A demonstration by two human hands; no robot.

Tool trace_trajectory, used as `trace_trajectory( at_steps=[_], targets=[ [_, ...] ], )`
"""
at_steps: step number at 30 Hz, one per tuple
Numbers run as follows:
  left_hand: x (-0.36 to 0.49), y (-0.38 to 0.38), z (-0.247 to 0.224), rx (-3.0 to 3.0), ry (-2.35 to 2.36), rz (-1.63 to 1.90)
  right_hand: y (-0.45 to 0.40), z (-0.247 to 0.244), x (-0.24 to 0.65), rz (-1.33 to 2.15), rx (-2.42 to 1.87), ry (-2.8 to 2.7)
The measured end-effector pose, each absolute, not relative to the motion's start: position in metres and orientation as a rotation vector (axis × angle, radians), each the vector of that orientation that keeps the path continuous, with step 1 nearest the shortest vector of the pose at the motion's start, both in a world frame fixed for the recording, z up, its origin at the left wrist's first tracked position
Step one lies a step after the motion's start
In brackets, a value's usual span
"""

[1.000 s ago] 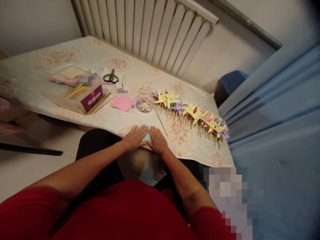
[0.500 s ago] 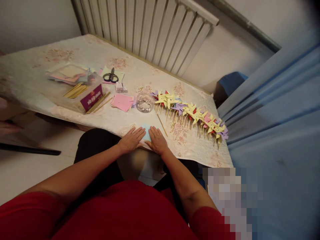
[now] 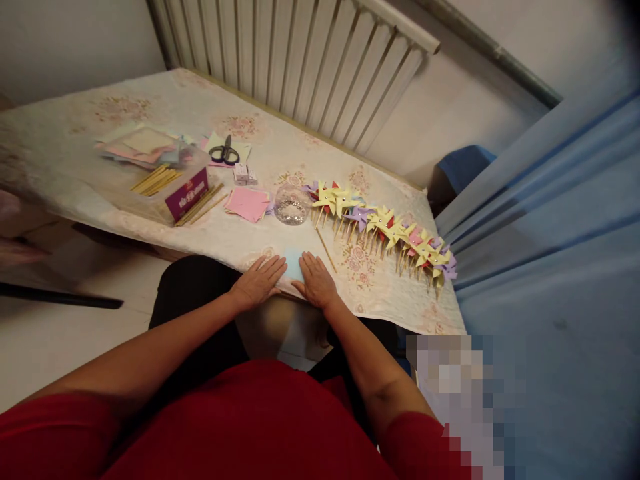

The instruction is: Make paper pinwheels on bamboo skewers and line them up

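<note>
A light blue sheet of paper [image 3: 293, 265] lies at the table's front edge between my two hands. My left hand [image 3: 259, 281] rests flat at its left side, fingers stretched out. On its right side my right hand [image 3: 316, 279] lies flat too, fingertips at the paper's edge. Just beyond my right hand is a thin wooden stick [image 3: 327, 251]. A clear round dish [image 3: 292, 204] with small shiny pieces stands behind the paper. To its left sits a stack of pink paper squares [image 3: 249, 204].
Several paper pinwheels [image 3: 385, 225] on sticks form a row at the right. On the left stand a clear plastic box [image 3: 187, 193] with sticks and paper, scissors [image 3: 225, 152] and small white boxes [image 3: 245, 175]. Part of another person's hand [image 3: 23, 253] shows at the left edge.
My left hand has slid a little to the left, so more of the blue paper shows between my hands. The right hand has barely moved.
</note>
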State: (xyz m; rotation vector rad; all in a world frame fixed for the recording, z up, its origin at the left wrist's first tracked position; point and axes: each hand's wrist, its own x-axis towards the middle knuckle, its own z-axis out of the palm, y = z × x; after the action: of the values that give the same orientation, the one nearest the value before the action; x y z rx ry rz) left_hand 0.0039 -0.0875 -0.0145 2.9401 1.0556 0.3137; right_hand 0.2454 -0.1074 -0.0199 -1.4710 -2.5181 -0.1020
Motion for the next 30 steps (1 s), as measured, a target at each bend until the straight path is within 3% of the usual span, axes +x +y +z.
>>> trace_trajectory(
  at_steps=[7,14,21,30],
  targets=[
    [-0.006,-0.092,-0.02,2.833,1.025,0.414,-0.107,-0.02,0.245,-0.1,-1.471,-2.515],
    [0.006,-0.072,-0.015,2.348,1.249,0.809,-0.109,-0.017,0.244,-0.075,-1.464,-2.483],
    [0.039,-0.023,0.021,2.057,1.544,0.387,-0.114,-0.016,0.247,-0.043,-1.438,-2.349],
    [0.057,-0.015,0.024,2.058,1.572,0.304,-0.119,-0.023,0.249,-0.036,-1.54,-2.121]
  ],
)
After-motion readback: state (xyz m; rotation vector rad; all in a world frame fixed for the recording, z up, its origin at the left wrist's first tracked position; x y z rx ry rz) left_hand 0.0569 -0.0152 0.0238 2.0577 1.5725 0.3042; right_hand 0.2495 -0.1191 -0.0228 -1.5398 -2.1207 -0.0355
